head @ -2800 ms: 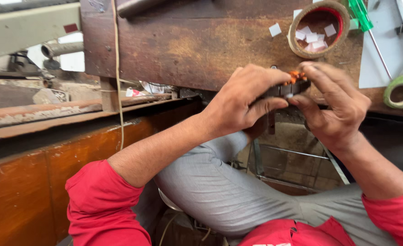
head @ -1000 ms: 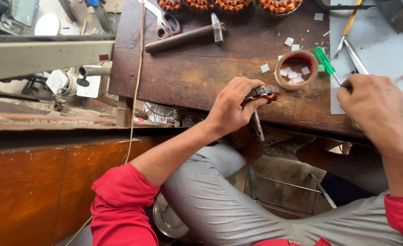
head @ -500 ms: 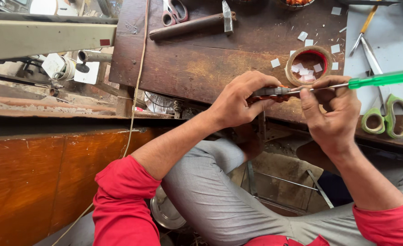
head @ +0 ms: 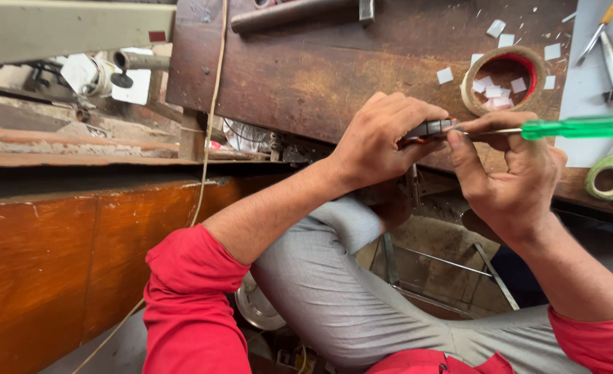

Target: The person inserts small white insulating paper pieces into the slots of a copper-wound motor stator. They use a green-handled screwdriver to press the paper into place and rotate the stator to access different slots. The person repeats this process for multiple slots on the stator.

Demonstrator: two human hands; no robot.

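Fingers (head: 389, 114) of left hand (head: 379, 142) curled tight around small dark metal part (head: 427, 128), held at front edge of wooden workbench (head: 285, 76), above the lap. Right hand (head: 514, 180) pinching shaft of green-handled screwdriver (head: 576, 127) between thumb and forefinger, tip pressed against the part's end; handle sticking out to the right. Exact contact point hidden by fingertips, can't tell whether tip sits in a slot. Orange showing under the part, likely wire or insulation, too small to confirm. Tape roll (head: 503, 76) just behind the hands on the bench, small white paper squares (head: 497, 90) inside and scattered around it. Green-handled scissors (head: 607, 176) at right edge, hammer (head: 299, 12) at top, cord (head: 206, 138) hanging over bench edge. Risks, judged: tip slipping off and jabbing left fingertips, since both hands sit nearly touching with no clamp; part unsupported over open space, so loosened grip drops it to the floor; side load from the pinch grip on the shaft could skate the tip and nick whatever the orange material is.
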